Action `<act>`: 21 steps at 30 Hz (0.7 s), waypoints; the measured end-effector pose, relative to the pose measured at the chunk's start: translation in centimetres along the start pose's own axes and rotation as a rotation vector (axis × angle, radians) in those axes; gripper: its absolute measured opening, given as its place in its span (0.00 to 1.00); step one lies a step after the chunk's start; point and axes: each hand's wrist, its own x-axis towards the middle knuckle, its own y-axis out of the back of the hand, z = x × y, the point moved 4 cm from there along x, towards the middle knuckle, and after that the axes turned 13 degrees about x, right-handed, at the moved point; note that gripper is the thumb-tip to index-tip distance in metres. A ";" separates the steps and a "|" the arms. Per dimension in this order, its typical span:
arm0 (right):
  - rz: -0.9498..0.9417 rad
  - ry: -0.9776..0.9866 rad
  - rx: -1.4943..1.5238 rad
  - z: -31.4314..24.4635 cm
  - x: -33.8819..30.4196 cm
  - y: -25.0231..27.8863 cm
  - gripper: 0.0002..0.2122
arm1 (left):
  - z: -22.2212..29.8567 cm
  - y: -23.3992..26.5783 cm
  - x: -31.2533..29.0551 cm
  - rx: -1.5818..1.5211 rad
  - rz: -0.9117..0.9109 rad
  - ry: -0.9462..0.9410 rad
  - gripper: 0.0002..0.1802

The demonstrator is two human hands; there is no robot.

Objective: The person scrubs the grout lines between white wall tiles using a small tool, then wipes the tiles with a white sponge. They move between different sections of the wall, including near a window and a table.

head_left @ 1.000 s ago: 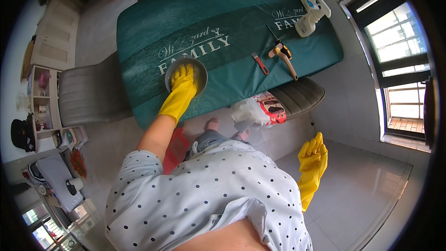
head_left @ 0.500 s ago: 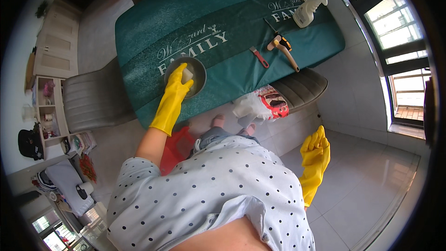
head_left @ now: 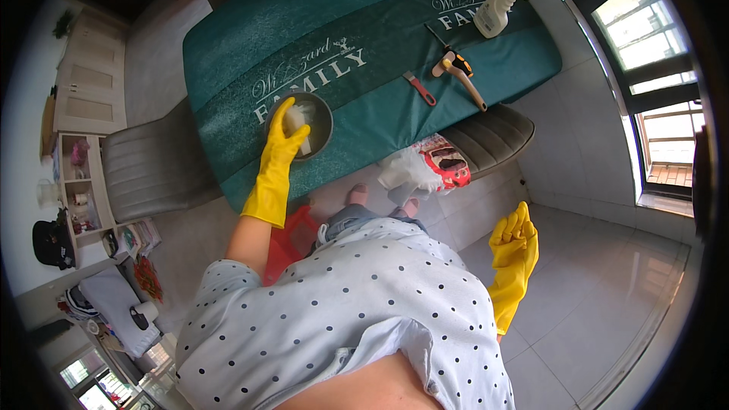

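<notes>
My left hand (head_left: 278, 163), in a long yellow rubber glove, reaches into a round grey bowl (head_left: 326, 134) on the table's near side. Its thumb and fingers grip a pale, wet-looking sponge (head_left: 301, 117) inside the bowl; the glove partly covers it. Cloudy liquid seems to lie around the sponge, though it is hard to make out. Off to my right side, away from the table, my right hand (head_left: 516, 247) is raised in a matching yellow glove. Its fingers are loosely bent, and it holds nothing I can see.
A green tablecloth (head_left: 364, 118) with wet-looking, speckled patches covers the table. On it lie a red-handled scraper (head_left: 421, 89), a wooden-handled tool (head_left: 465, 83), a black-and-orange-handled screwdriver (head_left: 460, 63) and a white spray bottle (head_left: 500, 11). Below are chairs (head_left: 490, 137) and a red stool (head_left: 287, 247).
My left hand has shifted slightly within the bowl, and its thumb now stands farther from the fingers around the sponge. My right hand stays nearly still. The whole view has shifted a little.
</notes>
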 end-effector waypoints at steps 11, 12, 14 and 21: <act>-0.018 -0.032 -0.010 0.9 0.1 -1.1 0.19 | 2.7 0.3 -1.3 -1.129 -0.234 0.518 0.31; 0.004 -0.022 -0.013 0.9 0.0 -1.1 0.18 | 2.5 0.4 -1.3 -1.130 -0.252 0.522 0.32; 0.049 -0.002 -0.015 1.0 -0.1 -1.1 0.18 | 2.0 1.9 -0.8 -1.125 -0.288 0.531 0.33; 0.216 0.097 -0.139 1.3 -0.8 -2.4 0.17 | -0.2 3.5 1.9 0.584 -0.322 -0.613 0.17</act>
